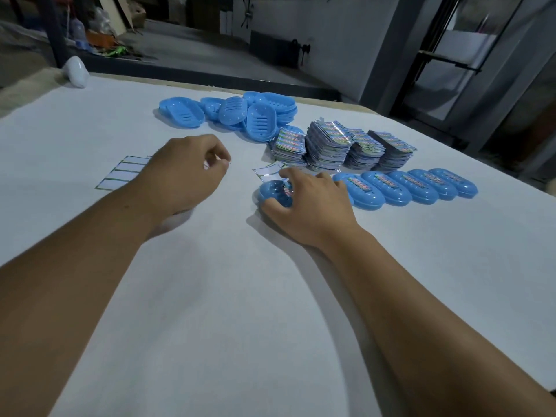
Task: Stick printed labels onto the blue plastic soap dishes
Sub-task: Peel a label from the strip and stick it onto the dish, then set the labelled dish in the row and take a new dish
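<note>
My right hand (310, 203) presses down over a blue soap dish (272, 192) on the white table (240, 296), fingers spread, pinning it at the near end of the labelled row (421, 185), probably to seat its label. My left hand (186, 173) hovers with fingertips pinched; I cannot tell whether it holds anything, though the spent backing sheet (123, 173) lies just beside it.
</note>
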{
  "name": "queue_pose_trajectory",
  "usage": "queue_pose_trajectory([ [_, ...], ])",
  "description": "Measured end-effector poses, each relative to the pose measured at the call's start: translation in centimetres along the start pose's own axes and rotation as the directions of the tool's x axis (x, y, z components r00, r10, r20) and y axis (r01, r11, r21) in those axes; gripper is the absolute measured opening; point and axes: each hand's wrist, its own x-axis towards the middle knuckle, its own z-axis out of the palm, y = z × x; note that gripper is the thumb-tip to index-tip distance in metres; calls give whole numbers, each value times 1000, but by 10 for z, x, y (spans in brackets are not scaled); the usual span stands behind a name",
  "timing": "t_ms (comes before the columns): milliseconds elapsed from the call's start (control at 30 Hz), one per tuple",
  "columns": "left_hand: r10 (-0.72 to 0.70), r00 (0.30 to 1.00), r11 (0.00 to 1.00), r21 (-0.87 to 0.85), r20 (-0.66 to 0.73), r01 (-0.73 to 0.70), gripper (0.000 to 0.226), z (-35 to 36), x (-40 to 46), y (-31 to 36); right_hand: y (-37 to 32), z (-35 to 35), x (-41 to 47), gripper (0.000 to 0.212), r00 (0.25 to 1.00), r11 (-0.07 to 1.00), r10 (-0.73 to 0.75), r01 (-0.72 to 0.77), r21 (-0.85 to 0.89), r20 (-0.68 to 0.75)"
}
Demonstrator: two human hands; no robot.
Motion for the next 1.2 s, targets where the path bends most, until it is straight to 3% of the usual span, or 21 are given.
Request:
queue_pose_trajectory([
  [133, 175, 956, 983, 18, 235, -185, 38, 13, -1, 4, -1, 0, -1, 60, 992, 991, -110, 105, 78, 61],
  [300, 260, 872, 955, 21, 416, -295, 44, 24, 0, 3, -1, -2, -3, 60, 982, 970, -174, 158, 187, 75],
  [500, 212, 895, 934, 187, 391, -303, 44, 21, 2, 5, 4, 2, 2, 53, 1000, 1000, -17, 18, 3, -20],
  [767, 156, 910, 917, 286, 385, -279, 40, 11, -5, 12, 24, -4, 3, 54, 993, 992, 114, -116, -41, -38],
  [1200, 137, 917, 946, 226, 373, -233, 33, 3, -10, 11, 44, -12, 17, 45, 987, 987, 161, -162, -16, -6],
])
